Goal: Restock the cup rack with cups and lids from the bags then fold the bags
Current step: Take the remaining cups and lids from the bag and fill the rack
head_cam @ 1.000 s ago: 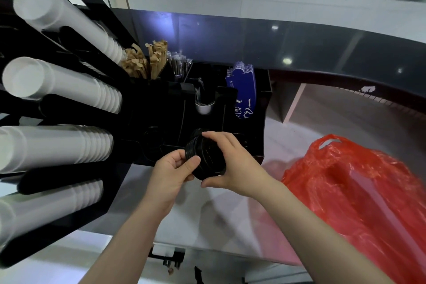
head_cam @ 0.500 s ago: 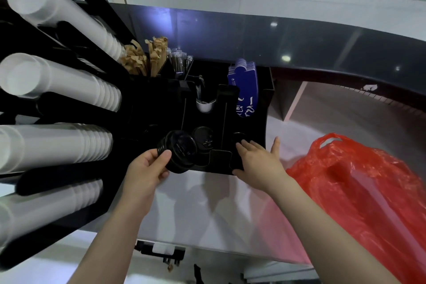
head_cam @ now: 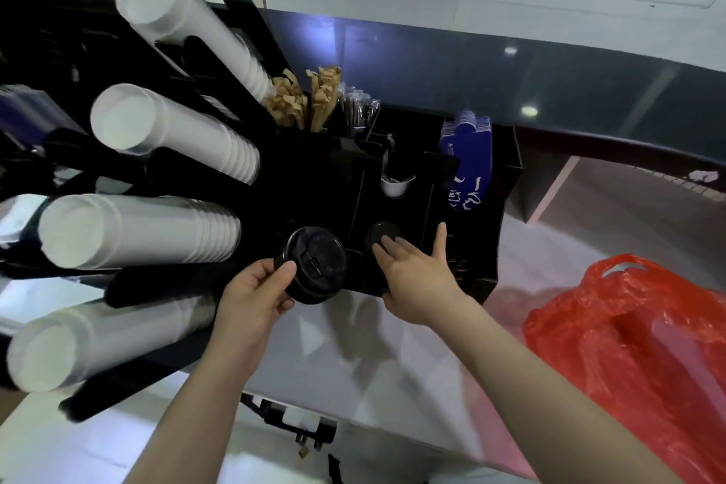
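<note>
My left hand (head_cam: 251, 295) grips a stack of black cup lids (head_cam: 314, 263) at the front of the black cup rack (head_cam: 506, 185). My right hand (head_cam: 416, 271) is open, its straight fingertips touching a smaller black lid (head_cam: 379, 234) that sits in the rack's middle slot. Several rows of stacked white cups (head_cam: 129, 232) lie in the rack's tubes on the left. A red plastic bag (head_cam: 636, 334) lies crumpled on the counter at the right.
Brown paper sleeves (head_cam: 302, 98), wrapped straws (head_cam: 357, 110) and blue cards (head_cam: 467, 161) fill the rack's rear compartments. The pale counter (head_cam: 377, 358) runs under my arms. A dark glossy ledge (head_cam: 550, 75) and window frames stand behind.
My right hand let go of the lid stack and moved to the middle slot of the rack. My left hand carried the stack left, down toward the rack's front.
</note>
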`<state>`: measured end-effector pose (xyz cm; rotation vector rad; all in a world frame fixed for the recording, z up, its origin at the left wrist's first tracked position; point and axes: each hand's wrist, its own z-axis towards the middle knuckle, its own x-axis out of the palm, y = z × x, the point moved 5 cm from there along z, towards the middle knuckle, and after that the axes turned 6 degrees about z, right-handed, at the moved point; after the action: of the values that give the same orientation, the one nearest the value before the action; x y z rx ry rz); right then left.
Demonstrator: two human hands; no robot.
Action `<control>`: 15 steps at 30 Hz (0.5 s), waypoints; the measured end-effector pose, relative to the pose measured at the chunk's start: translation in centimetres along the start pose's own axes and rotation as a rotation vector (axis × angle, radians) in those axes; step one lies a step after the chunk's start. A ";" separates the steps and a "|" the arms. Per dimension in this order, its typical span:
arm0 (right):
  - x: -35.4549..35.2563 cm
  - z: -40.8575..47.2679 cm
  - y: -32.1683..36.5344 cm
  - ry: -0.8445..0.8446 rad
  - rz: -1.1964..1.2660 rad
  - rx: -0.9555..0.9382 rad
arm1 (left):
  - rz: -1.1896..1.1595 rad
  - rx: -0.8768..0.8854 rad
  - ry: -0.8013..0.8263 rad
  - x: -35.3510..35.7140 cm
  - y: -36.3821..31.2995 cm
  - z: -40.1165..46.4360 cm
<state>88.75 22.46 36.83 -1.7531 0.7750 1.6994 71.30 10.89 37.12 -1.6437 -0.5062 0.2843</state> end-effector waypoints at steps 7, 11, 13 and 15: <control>-1.2 1.2 0.1 -0.030 0.005 0.001 | -0.004 -0.013 -0.070 -2.4 0.6 -1.2; -3.3 1.8 2.4 -0.234 0.081 -0.074 | -0.015 -0.023 -0.094 -3.3 0.9 -2.1; -3.1 2.9 4.5 -0.184 0.079 -0.180 | -0.012 -0.030 -0.109 -3.6 1.2 -2.5; -2.2 4.4 6.1 -0.072 0.063 -0.229 | -0.002 -0.026 -0.118 -3.8 1.4 -2.9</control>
<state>81.23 21.74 38.87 -1.8220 0.6311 1.9474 69.57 6.45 35.74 -1.6584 -0.6025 0.3758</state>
